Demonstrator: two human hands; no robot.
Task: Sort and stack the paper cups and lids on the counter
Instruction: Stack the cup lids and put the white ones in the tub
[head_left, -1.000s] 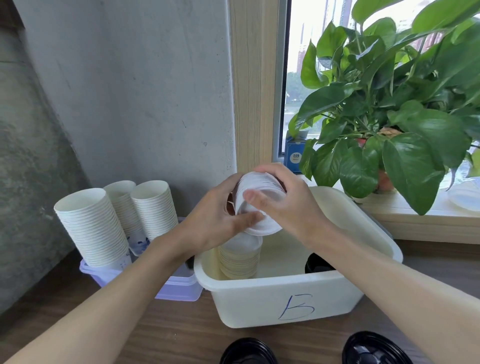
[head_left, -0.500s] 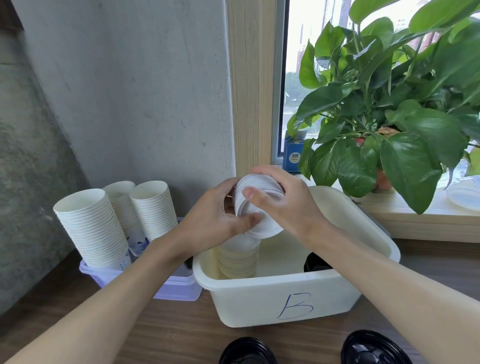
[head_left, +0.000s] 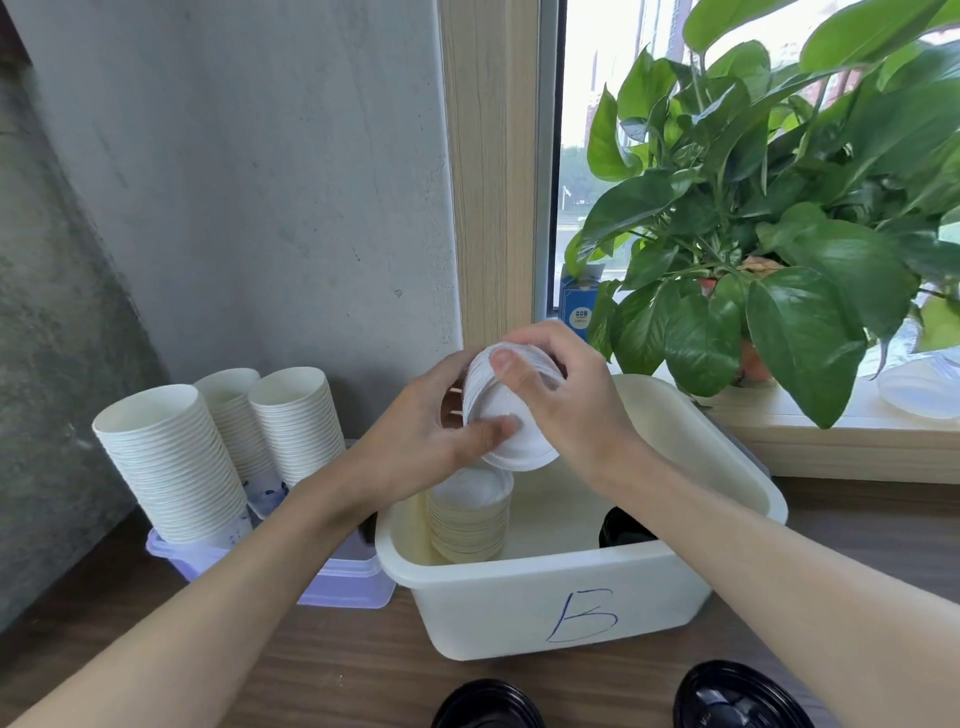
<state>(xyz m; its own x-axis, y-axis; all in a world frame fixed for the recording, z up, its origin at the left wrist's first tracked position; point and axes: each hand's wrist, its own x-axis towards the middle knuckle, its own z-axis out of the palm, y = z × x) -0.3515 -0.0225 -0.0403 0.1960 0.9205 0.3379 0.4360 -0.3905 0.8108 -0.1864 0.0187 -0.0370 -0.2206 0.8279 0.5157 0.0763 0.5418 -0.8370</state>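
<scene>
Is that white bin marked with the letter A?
No, the bin has a blue B handwritten on its front.

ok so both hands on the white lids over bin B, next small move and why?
Probably lower the white lids onto the lid stack in bin B, levelling them first. Left hand and right hand both grip them tilted, right above that stack.

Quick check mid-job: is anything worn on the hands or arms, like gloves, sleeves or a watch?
No. The left hand and the right hand are bare: no gloves, rings or markings show. The left forearm and the right forearm are uncovered to the picture's edge, with no sleeve, watch or band in view.
</scene>
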